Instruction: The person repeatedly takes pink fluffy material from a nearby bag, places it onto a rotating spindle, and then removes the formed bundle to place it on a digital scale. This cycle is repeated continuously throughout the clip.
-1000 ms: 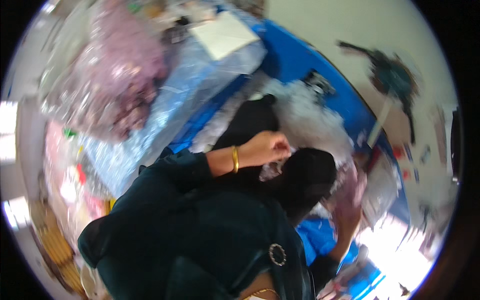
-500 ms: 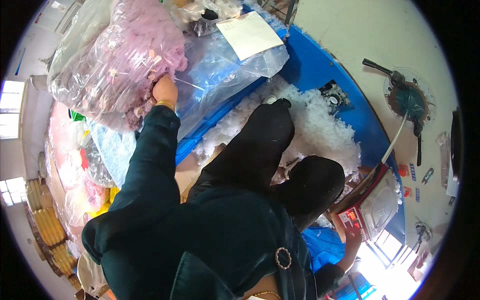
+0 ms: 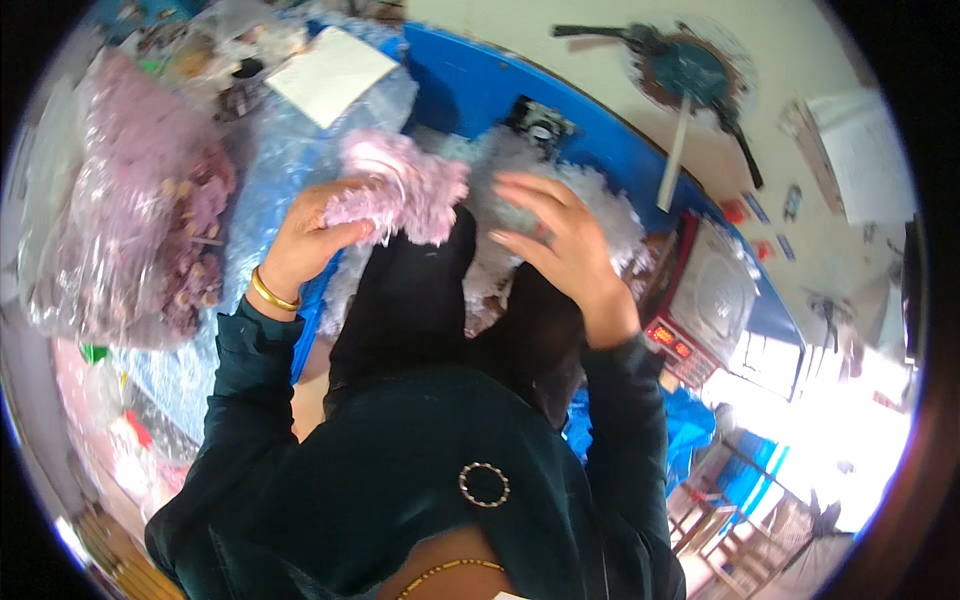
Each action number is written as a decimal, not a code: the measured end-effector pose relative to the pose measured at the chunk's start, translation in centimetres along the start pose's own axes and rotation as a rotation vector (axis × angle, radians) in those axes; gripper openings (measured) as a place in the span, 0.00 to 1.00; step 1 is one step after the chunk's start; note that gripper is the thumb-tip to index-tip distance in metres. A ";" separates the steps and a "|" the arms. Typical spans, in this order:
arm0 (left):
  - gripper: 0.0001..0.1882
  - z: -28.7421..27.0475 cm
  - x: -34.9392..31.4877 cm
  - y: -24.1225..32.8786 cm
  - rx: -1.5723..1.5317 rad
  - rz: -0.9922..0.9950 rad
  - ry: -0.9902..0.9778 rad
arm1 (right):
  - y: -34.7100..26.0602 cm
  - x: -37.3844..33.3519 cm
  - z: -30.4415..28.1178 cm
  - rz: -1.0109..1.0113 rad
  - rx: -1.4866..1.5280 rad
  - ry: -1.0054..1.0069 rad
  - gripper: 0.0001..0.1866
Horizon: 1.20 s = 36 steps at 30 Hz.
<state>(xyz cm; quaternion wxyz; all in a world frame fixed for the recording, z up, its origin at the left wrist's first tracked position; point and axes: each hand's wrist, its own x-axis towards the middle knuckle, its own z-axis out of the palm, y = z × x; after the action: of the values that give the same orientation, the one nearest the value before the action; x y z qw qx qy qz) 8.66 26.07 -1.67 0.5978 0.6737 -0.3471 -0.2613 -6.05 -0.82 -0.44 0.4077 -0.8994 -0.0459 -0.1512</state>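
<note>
A fluffy pink plush piece (image 3: 400,185) is pinched in my left hand (image 3: 312,235), held over my dark-trousered knees. To the right of it my right hand (image 3: 568,245) is raised with fingers stretched apart, holding nothing and not touching the piece. Below both hands lies loose white fiber stuffing (image 3: 610,205) in a blue trough (image 3: 465,70). At the left, a clear plastic bag (image 3: 60,240) bulges with more pink plush pieces (image 3: 200,215), some spilling at its open side.
A digital scale (image 3: 712,285) with a lit red display stands at the right. Beyond it, a pale tabletop (image 3: 500,18) carries a round dark fitting with black handles (image 3: 690,70). A paper sheet (image 3: 330,78) lies on clear plastic sheeting at the far left. A small black device (image 3: 540,125) sits by the stuffing.
My left hand has left the bag and come right with a pink plush piece. My right hand has moved from the scale's panel to beside that piece. The view has shifted.
</note>
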 end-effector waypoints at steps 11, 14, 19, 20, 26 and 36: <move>0.17 10.4 7.2 1.2 -0.411 -0.248 -0.063 | 1.8 -4.1 -1.4 0.627 1.045 -0.120 0.27; 0.17 14.3 5.6 -1.3 -0.477 -0.246 -0.196 | 3.9 -5.6 -2.9 0.400 0.514 -0.103 0.17; 0.33 14.1 5.3 -6.3 -0.579 -0.362 -0.332 | 0.4 -6.0 -4.1 0.447 0.396 0.047 0.24; 0.36 14.3 5.3 -6.4 -0.623 -0.398 -0.373 | -0.2 -7.1 -5.2 0.455 0.389 0.064 0.25; 0.39 17.2 6.0 -3.4 -0.496 -0.349 -0.665 | -1.0 -9.7 -5.6 0.420 0.459 0.110 0.26; 0.34 18.5 6.5 0.5 -0.170 -0.174 -0.776 | -2.6 -11.9 -7.2 0.501 0.400 -0.044 0.19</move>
<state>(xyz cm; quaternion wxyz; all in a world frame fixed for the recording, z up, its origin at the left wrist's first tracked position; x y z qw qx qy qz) -1.58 9.45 -3.56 0.4516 0.4999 -0.4659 -0.5736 -19.55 -4.03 2.22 0.6000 -0.7877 0.1394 -0.0145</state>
